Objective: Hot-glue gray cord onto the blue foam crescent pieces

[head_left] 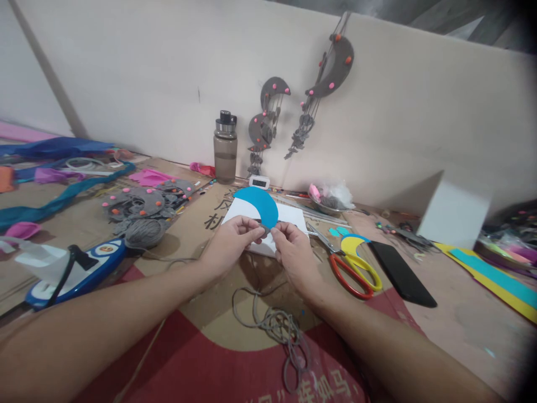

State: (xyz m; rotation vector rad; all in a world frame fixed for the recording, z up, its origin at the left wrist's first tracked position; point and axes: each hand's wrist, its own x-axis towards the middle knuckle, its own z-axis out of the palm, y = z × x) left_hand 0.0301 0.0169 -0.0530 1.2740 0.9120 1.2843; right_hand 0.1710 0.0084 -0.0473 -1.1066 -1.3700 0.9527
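Note:
My left hand (pixel 239 238) and my right hand (pixel 293 246) meet over a white sheet (pixel 291 214), both closed in a pinch. Between their fingertips shows a small grey piece (pixel 265 230), partly covered by the fingers; whether it is yarn or felt I cannot tell. Just beyond the fingers is a blue crescent (pixel 262 204), its lower tip close to them; I cannot tell if they touch it. Loose grey yarn (pixel 279 327) lies tangled on the cardboard in front of my hands. A grey yarn ball (pixel 145 232) sits left of my left hand.
Scissors (pixel 352 271) and a black phone (pixel 400 274) lie to the right. A bottle (pixel 225 148) and small clock (pixel 259 182) stand by the wall. Grey crescent hangings (pixel 335 67) hang there. At left are a blue-and-white glue gun-like tool (pixel 79 274) and grey crescents (pixel 138 204).

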